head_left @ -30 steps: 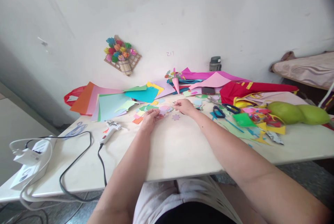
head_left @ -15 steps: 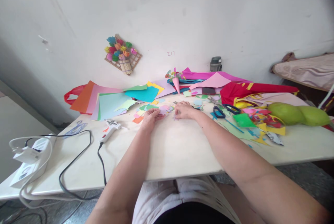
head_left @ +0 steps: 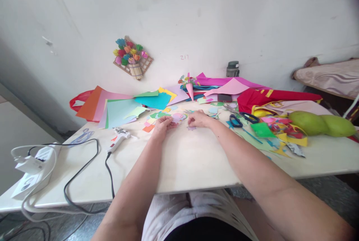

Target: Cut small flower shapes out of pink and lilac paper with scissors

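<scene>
On the table, my left hand [head_left: 162, 128] has its fingers pinched together at the edge of a small pink paper cutout [head_left: 174, 124]. A round lilac paper piece [head_left: 177, 117] lies just beyond those fingertips. My right hand [head_left: 200, 119] is bent down, thumb and fingers closed at a small purple paper cutout [head_left: 192, 128] with a pointed edge, which lies on the tabletop. The fingers cover part of it. Small coloured paper scraps [head_left: 158, 115] spread beyond both hands.
To the left are a hot glue gun [head_left: 119, 140] with its black cord and a power strip [head_left: 35, 173]. Coloured sheets [head_left: 120, 110] lie at the back. On the right are scissors [head_left: 243, 118], scraps, a red cloth [head_left: 276, 97] and a green lumpy object [head_left: 321, 122].
The fingers of my right hand have drawn closer together, and more of the purple cutout shows beneath them. My left hand stays almost in place.
</scene>
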The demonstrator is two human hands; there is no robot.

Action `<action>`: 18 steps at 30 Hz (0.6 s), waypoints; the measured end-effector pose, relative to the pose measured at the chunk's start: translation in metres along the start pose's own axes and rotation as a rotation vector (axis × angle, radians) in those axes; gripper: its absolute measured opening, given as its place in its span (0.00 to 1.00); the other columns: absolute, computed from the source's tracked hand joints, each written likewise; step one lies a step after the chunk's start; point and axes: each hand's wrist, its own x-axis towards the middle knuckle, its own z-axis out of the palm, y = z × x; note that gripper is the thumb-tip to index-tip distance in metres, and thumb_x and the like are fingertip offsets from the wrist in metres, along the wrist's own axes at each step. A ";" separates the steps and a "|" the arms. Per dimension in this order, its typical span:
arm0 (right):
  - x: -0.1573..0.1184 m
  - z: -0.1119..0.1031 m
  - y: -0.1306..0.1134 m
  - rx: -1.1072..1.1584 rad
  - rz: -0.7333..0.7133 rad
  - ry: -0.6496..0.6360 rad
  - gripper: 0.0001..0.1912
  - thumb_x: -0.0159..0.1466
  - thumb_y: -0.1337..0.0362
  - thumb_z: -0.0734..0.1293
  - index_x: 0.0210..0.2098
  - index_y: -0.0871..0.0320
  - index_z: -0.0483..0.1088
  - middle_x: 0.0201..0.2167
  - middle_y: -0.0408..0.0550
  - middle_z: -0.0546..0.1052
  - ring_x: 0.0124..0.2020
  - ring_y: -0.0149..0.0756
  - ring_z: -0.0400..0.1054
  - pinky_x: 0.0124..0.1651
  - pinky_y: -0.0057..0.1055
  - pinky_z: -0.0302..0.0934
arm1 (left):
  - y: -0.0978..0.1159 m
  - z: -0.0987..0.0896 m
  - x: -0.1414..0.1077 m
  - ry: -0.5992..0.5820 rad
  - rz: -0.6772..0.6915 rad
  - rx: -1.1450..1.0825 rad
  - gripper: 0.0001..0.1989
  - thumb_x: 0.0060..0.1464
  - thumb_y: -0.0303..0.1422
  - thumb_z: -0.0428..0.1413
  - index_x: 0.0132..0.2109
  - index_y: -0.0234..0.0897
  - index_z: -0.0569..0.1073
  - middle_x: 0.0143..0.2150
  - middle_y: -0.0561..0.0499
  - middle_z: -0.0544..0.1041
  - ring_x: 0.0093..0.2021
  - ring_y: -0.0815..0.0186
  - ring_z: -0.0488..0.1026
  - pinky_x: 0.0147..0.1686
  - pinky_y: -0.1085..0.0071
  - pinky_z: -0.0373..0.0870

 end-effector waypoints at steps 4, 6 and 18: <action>-0.001 -0.002 0.003 -0.013 0.004 0.019 0.08 0.57 0.64 0.70 0.36 0.53 0.80 0.39 0.45 0.82 0.47 0.40 0.73 0.57 0.36 0.51 | 0.000 0.000 0.001 0.003 -0.003 -0.001 0.10 0.44 0.31 0.65 0.30 0.34 0.71 0.24 0.51 0.77 0.26 0.64 0.78 0.31 0.69 0.76; -0.002 -0.005 0.004 -0.052 -0.004 0.021 0.12 0.55 0.58 0.72 0.39 0.52 0.79 0.42 0.46 0.81 0.51 0.45 0.70 0.58 0.39 0.50 | 0.001 0.000 0.000 0.008 -0.011 0.000 0.10 0.44 0.31 0.65 0.30 0.34 0.71 0.23 0.50 0.77 0.26 0.64 0.78 0.31 0.69 0.76; -0.003 -0.011 0.004 -0.136 0.007 -0.096 0.09 0.55 0.54 0.72 0.29 0.54 0.78 0.34 0.47 0.82 0.47 0.45 0.70 0.57 0.41 0.48 | 0.003 0.002 -0.003 -0.023 -0.036 -0.012 0.08 0.43 0.30 0.64 0.28 0.34 0.71 0.23 0.50 0.76 0.26 0.64 0.77 0.31 0.69 0.75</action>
